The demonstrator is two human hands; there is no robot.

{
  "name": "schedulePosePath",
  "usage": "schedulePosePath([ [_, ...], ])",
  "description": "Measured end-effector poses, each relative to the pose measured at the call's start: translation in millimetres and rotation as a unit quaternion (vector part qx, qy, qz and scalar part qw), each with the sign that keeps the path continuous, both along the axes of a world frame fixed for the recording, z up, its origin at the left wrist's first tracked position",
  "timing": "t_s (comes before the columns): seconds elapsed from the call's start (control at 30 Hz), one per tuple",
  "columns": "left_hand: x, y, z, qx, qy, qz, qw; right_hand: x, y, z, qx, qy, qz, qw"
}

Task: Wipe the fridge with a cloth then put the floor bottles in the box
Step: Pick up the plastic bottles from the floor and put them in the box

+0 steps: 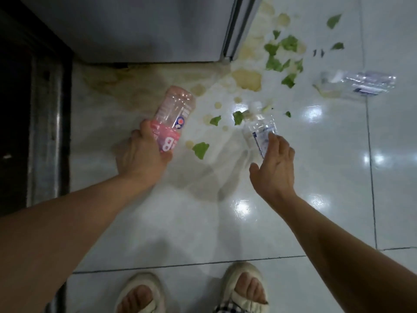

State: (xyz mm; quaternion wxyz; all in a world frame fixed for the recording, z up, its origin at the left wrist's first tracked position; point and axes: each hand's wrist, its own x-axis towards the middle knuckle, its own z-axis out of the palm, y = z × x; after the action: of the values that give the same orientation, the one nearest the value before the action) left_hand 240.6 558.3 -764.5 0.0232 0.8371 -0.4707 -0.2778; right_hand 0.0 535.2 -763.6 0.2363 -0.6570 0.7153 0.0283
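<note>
Bottles first — the left hand (144, 154) grips the pink-labelled bottle (172, 119) off the tiles, while the right hand (274, 168), open, reaches the clear bottle (259, 129) on the floor (225, 233) — it should close firmly round the crinkly middle.

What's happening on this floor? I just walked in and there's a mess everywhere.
A person is picking up empty bottles beside the fridge. The left hand grips a pink-labelled bottle, while the right hand is open, its fingertips at a clear blue-labelled bottle. Another clear bottle lies farther right. Lettuce scraps and yellowish spills cover the tiles. No box is visible.
</note>
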Motion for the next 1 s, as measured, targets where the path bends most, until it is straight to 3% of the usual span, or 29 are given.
schedulePosePath([
  [0.17, -36, -16, -6, 0.005, 0.006, -0.035, 0.999, -19, -17, -24, 0.015, 0.037, -0.059, 0.997],
  [0.33, -52, -27, -9, 0.017, -0.007, -0.077, 0.997, -28, -30, -42, 0.053, -0.005, -0.092, 0.994],
  [0.47, -57, -30, 11, 0.036, -0.024, -0.097, 0.994, -31, -23, -19, 0.073, -0.029, -0.115, 0.990],
  [0.67, -73, -28, 95, 0.057, -0.018, -0.082, 0.995, -40, -6, 70, 0.073, -0.064, -0.113, 0.989],
  [1.0, -102, -50, 310, 0.029, 0.032, -0.068, 0.997, -58, -14, 293, 0.060, -0.075, -0.096, 0.991],
])
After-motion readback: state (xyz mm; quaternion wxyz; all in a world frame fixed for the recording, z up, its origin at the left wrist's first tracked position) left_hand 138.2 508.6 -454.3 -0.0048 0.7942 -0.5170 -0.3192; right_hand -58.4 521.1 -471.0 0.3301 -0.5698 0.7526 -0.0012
